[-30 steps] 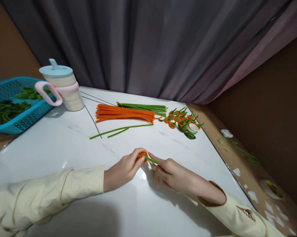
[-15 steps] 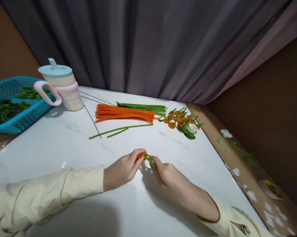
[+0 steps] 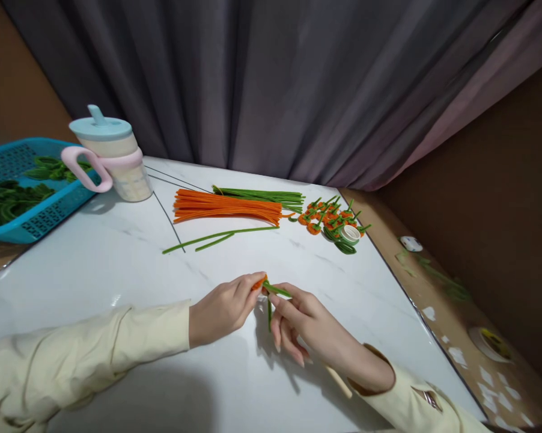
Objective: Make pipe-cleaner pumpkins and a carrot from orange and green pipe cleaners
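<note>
My left hand (image 3: 223,310) pinches a small orange pipe-cleaner piece (image 3: 262,281) between thumb and fingertips, above the white table. Green pipe cleaner (image 3: 277,290) is joined to that piece, one end pointing right and another hanging down. My right hand (image 3: 302,316) has thumb and forefinger closed on the right-pointing end, its other fingers loosely curled below. Farther off lie a bundle of orange pipe cleaners (image 3: 226,207), a bundle of green pipe cleaners (image 3: 262,195) and two loose green pipe cleaners (image 3: 217,239). Several finished-looking orange pieces with green stems (image 3: 315,228) form a pile at the right.
A white ring-shaped roll (image 3: 350,233) rests by the pile. At the left stand a lidded cup with a pink handle (image 3: 133,183) and a blue basket (image 3: 50,218) with green pieces. A pale stick (image 3: 338,382) lies beneath my right forearm. Paper scraps (image 3: 458,356) are scattered on the right.
My right hand has turned and its lower fingers have uncurled. The green end now points more to the right, and a second end shows hanging down. My left hand has barely moved.
</note>
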Demonstrator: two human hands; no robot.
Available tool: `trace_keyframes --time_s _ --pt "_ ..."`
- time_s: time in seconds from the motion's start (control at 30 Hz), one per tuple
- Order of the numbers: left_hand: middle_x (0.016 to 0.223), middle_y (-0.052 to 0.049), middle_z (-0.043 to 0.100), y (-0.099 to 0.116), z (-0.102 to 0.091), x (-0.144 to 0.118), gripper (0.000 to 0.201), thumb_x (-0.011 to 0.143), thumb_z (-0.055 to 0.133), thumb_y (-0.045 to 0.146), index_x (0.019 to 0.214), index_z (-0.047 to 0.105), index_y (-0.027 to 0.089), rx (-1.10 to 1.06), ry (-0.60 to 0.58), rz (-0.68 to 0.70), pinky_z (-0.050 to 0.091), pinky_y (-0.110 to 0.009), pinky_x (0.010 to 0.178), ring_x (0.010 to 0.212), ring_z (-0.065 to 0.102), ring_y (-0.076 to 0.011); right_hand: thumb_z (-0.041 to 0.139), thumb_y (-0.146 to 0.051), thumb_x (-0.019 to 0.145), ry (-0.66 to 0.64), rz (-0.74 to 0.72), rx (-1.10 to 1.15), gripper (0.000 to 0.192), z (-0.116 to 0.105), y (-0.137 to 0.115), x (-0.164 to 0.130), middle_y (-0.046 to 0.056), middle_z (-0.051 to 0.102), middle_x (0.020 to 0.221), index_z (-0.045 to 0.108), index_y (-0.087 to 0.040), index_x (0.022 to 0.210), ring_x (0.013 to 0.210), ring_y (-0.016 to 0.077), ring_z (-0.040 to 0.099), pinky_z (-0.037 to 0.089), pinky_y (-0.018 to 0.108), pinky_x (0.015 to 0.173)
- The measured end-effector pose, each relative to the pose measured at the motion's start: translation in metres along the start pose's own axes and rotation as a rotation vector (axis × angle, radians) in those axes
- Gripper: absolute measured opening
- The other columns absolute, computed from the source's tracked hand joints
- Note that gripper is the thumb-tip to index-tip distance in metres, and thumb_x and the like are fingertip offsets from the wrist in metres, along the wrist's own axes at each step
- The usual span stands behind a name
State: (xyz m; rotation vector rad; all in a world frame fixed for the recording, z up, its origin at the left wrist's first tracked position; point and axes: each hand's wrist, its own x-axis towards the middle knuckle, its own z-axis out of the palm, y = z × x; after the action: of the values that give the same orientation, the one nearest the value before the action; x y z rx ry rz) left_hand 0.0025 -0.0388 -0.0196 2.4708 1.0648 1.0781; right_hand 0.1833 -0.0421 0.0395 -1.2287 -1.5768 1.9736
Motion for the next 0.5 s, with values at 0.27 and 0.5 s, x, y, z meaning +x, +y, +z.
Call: trace_keyframes --time_s 0.27,0.5 --pt "0.109 -0.013 0.065 -0.0019 0.0015 -0.0019 0.030 0.095 0.034 0.017 0.123 0.043 0.013 -0.043 -0.034 -0.025 0.056 -0.032 0.084 0.098 0.066 -0.0217 0.040 -0.047 0.092 0.018 0.002 -0.122 0.030 -0.0072 0.0036 0.0011 -0.005 0.056 0.053 0.043 -0.017 0.091 0.030 0.0054 0.041 0.027 0.015 0.030" --pt "0.111 -0.014 0.064 -0.0034 0.0021 -0.0017 0.032 0.095 0.034 0.017 0.126 0.038 0.014 -0.093 -0.039 0.004 0.055 -0.032 0.087 0.102 0.064 -0.0208 0.048 -0.045 0.087 -0.089 0.031 0.232 0.029 -0.0071 0.0042 0.0046 0.000 0.062 0.053 0.044 -0.016 0.088 0.028 0.0070 0.043 0.028 0.016 0.027"
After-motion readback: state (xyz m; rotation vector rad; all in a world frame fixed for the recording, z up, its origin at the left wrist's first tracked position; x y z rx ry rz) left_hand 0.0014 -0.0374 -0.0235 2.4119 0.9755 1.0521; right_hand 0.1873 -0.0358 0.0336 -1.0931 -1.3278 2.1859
